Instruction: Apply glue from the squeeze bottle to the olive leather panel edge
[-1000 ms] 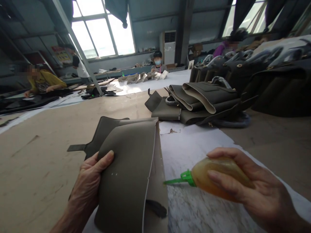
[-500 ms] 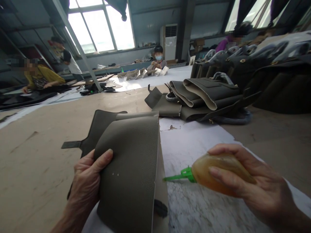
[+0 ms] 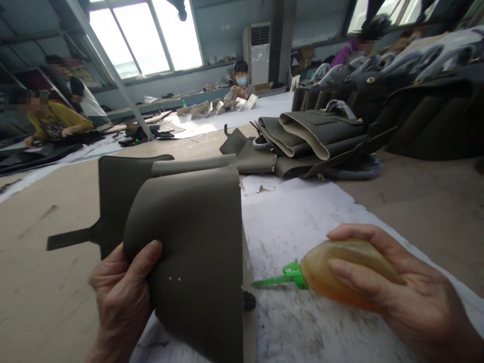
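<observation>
My left hand (image 3: 126, 297) grips the curved left side of a dark olive leather bag panel (image 3: 192, 242), thumb on top and fingers hidden beneath. Two small holes show in its face. A flap with a narrow strap (image 3: 71, 238) sticks out behind it to the left. In my right hand (image 3: 412, 287) lies a squeeze bottle (image 3: 340, 272) of amber liquid, thumb and fingers wrapped round it. Its green nozzle (image 3: 274, 281) points left, with the tip close to the panel's right edge; whether they touch I cannot tell.
White stained paper (image 3: 298, 222) covers the table under the work. Beyond it lie stacked bag pieces (image 3: 317, 136). A row of dark bags (image 3: 427, 111) with wrapped handles stands at the right. Several people work farther back, and a slanted pole (image 3: 113, 70) rises at the left.
My left hand and the bag panel have shifted left, and more of the flap and strap shows. The bottle stays in my right hand, nearly in place. The whole view has shifted slightly.
</observation>
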### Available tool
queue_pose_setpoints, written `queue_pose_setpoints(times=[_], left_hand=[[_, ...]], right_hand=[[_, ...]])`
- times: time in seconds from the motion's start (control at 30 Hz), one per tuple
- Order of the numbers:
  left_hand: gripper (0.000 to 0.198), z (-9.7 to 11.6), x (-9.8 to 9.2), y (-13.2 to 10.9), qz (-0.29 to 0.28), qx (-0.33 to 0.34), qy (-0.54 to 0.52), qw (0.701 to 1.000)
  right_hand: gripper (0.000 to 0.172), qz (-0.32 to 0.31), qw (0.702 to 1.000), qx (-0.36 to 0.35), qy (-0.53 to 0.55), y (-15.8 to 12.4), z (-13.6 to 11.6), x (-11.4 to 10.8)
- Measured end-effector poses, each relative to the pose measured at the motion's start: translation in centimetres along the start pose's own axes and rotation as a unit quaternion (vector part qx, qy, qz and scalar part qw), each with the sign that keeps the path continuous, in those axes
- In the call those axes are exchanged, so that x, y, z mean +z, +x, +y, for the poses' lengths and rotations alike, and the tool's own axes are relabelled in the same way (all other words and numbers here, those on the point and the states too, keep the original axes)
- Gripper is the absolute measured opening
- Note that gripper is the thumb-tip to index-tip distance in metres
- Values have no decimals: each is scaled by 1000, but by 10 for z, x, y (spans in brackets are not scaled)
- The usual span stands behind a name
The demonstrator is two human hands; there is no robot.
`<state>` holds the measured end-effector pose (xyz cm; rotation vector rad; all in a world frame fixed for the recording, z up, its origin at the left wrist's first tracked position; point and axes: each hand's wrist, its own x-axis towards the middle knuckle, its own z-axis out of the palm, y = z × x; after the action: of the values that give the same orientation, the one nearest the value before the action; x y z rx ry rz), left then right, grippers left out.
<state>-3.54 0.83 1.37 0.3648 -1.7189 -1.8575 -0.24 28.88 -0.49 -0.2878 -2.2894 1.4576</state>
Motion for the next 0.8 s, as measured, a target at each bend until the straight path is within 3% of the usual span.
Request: queue_pose_setpoints(times=[0.23,0.47,0.67,0.8], left_hand=[[30,0,-5,-2,6,11,-16,1000],[21,3,-2,-4,13,34,16,999],[19,1,-1,-3,7,49,-3,999],[25,-6,-2,3,40,90,3,995]], right_hand=[[37,43,999,-18,-24,5,-4,5],[31,-36,999,-8,14,-1,5,-3],[28,-30,999,-22,24,-9,12,-9],[29,-5,1000,-22,-4,-19,10,-10]])
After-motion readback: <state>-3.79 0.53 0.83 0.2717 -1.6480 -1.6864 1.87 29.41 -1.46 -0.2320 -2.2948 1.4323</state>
